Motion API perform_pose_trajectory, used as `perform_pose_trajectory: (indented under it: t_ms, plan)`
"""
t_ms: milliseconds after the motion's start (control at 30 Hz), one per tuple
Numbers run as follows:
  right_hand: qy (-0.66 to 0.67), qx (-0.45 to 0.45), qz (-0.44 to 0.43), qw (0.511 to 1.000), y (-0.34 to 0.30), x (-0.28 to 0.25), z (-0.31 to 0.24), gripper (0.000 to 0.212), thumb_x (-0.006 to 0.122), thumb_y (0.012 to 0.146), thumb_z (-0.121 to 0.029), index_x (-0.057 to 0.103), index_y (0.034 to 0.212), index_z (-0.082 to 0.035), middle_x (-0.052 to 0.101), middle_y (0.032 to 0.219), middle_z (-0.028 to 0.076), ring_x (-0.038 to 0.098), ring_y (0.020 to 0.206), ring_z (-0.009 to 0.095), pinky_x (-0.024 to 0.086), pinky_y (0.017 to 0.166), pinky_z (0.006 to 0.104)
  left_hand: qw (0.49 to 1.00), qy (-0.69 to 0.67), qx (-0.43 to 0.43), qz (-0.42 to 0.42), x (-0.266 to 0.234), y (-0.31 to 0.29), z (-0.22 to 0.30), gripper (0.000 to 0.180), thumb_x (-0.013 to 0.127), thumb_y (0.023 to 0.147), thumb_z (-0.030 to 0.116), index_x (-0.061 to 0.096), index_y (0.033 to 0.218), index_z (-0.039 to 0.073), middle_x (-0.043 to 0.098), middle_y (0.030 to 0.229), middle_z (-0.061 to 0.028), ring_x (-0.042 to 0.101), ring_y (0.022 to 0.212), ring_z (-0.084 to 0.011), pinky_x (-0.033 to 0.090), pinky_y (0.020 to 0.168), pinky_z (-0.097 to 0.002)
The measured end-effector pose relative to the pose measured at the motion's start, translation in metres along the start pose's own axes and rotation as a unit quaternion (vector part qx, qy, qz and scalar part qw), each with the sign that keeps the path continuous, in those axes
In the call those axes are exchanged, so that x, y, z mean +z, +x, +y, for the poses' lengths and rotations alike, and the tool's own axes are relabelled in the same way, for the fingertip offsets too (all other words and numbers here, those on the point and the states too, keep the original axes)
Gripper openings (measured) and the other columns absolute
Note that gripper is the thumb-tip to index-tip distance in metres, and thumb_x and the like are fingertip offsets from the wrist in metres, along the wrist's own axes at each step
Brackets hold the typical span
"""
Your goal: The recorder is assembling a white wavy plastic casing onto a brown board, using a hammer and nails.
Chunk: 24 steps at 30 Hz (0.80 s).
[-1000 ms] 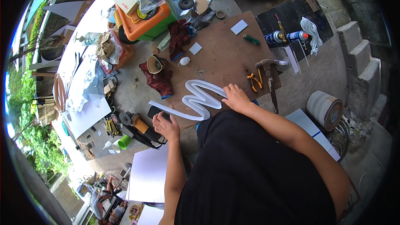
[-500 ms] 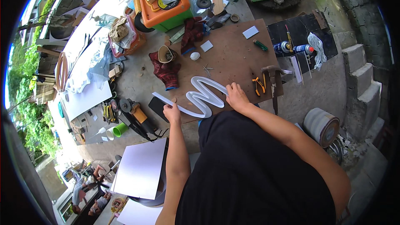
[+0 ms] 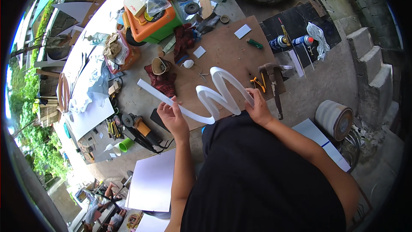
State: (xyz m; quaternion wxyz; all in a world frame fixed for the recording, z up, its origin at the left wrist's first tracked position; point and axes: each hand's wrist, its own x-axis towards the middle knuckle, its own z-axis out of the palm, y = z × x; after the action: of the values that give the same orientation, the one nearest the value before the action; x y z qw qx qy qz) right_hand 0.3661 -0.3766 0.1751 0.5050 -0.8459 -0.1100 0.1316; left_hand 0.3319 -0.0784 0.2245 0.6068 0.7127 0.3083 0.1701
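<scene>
A white wavy strip, bent like a script letter (image 3: 204,118), is held up in both hands over the near edge of the brown board (image 3: 234,56). My left hand (image 3: 172,116) is closed on its long straight arm, and that arm's free end sticks out to the upper left. At the other end, my right hand (image 3: 259,107) pinches the lower tip of the last bend. Close to my right hand lie orange-handled pliers (image 3: 258,84) and a hammer (image 3: 278,101). A dark flat phone-like slab (image 3: 159,119) is partly hidden beside my left hand.
Dark red gloves (image 3: 165,85) and a cup of sticks (image 3: 159,66) lie beyond the strip. An orange-green toolbox (image 3: 150,23) stands far left, an angle grinder (image 3: 139,124) at left. Spray cans (image 3: 302,41) lie on a black sheet at right. Concrete steps (image 3: 365,51) rise farther right.
The white strip has been raised off the board and tilted, both hands rising with it. The view has shifted, showing a white panel at right.
</scene>
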Motion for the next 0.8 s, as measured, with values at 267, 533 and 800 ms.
perform_pose_trajectory:
  t_ms: [267, 533, 800]
  plan:
    - [0.038, 0.118, 0.156, 0.980, 0.006, 0.010, 0.026, 0.047, 0.070, 0.091, -0.016, 0.048, 0.128, 0.004, 0.062, 0.113, 0.024, 0.064, 0.104, 0.038, 0.050, 0.091, 0.0429, 0.961, 0.067, 0.135, -0.233, 0.149, 0.102, 0.048, 0.046, 0.068, 0.097, 0.013, 0.050, 0.139, 0.003, 0.071, 0.120, -0.0123, 0.066, 0.089, -0.0149, 0.056, 0.078, -0.0315]
    - [0.032, 0.173, 0.167, 0.970, 0.027, 0.040, 0.035, 0.049, 0.073, 0.086, -0.019, 0.049, 0.123, 0.003, 0.064, 0.111, 0.028, 0.064, 0.105, 0.045, 0.050, 0.091, 0.0488, 0.954, 0.198, 0.076, -0.213, 0.188, 0.165, -0.027, 0.038, 0.065, 0.098, 0.020, 0.059, 0.131, 0.002, 0.075, 0.109, -0.0144, 0.073, 0.087, -0.0220, 0.056, 0.079, -0.0345]
    - [0.032, 0.220, 0.141, 0.965, 0.031, 0.046, 0.032, 0.047, 0.073, 0.086, -0.020, 0.050, 0.121, 0.001, 0.065, 0.111, 0.025, 0.065, 0.102, 0.044, 0.051, 0.090, 0.0484, 0.955, 0.198, 0.024, -0.220, 0.190, 0.172, -0.068, 0.037, 0.060, 0.100, 0.016, 0.058, 0.133, 0.001, 0.071, 0.118, -0.0173, 0.070, 0.110, -0.0269, 0.053, 0.095, -0.0364]
